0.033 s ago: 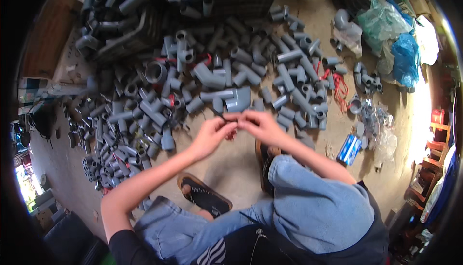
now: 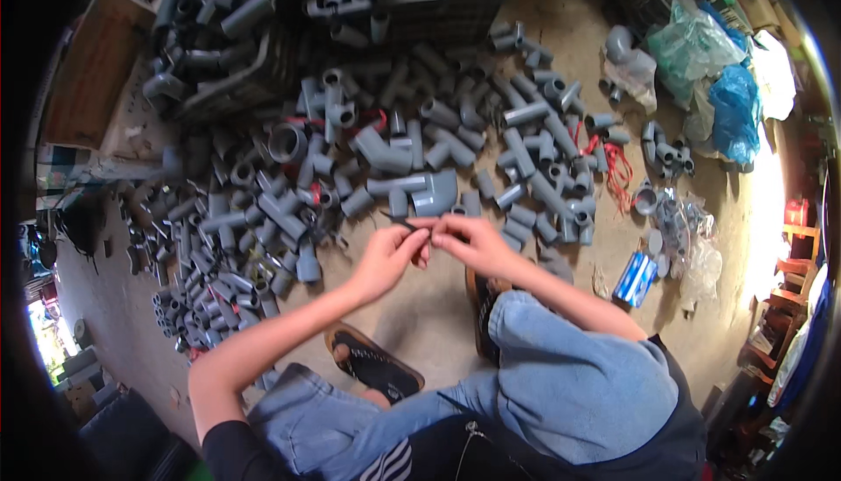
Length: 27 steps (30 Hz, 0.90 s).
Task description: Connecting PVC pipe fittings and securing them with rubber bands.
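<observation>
While the left hand point(image 2: 384, 260) grasps a thin dark piece point(image 2: 399, 221), whether the right hand point(image 2: 474, 244) grips anything is unclear. Fingertip work seems in hand, calling for steadiness.

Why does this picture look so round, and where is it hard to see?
Head view throughout: the fisheye lens bends edges and leaves black corners; glare washes out the far right beyond the blue bag; shadow darkens the black crate up top; the thin dark piece at the left hand is too small to identify.

Pipe fittings point(image 2: 438, 190) are lying on the floor point(image 2: 429, 299) before the hands point(image 2: 385, 264), crates point(image 2: 226, 87) standing behind, plastic bags point(image 2: 734, 113) sitting right.
</observation>
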Tool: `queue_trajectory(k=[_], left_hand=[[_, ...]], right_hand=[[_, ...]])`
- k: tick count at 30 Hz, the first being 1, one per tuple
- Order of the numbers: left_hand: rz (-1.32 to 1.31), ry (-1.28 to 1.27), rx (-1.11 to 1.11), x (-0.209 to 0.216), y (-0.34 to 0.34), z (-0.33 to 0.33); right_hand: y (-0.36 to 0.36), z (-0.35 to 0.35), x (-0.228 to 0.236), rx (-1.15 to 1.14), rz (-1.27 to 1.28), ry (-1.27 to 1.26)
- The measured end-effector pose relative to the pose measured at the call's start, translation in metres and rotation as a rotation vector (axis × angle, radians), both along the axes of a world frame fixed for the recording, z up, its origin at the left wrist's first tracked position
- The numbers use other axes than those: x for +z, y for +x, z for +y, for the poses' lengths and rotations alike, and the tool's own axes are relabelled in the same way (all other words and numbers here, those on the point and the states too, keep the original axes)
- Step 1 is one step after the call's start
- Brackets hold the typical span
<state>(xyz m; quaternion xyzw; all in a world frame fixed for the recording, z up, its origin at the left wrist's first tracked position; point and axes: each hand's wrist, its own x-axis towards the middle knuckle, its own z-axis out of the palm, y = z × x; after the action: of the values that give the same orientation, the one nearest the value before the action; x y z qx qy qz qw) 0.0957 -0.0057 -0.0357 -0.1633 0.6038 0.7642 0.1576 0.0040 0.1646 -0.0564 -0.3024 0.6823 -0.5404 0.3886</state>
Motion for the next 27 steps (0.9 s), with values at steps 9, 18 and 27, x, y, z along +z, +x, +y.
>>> queue_trajectory(k=[9, 18, 27], left_hand=[[-0.036, 0.098, 0.354, -0.001, -0.004, -0.006], [-0.057, -0.031, 0.252, -0.025, -0.004, -0.027], [0.18, -1.274, -0.876, 0.006, 0.016, -0.019]], right_hand=[[0.009, 0.019, 0.005, 0.07, 0.494, 0.109], [-0.042, 0.042, 0.001, -0.261, 0.865, 0.272], [-0.101, 0.092, -0.034, -0.411, 0.783, 0.666]])
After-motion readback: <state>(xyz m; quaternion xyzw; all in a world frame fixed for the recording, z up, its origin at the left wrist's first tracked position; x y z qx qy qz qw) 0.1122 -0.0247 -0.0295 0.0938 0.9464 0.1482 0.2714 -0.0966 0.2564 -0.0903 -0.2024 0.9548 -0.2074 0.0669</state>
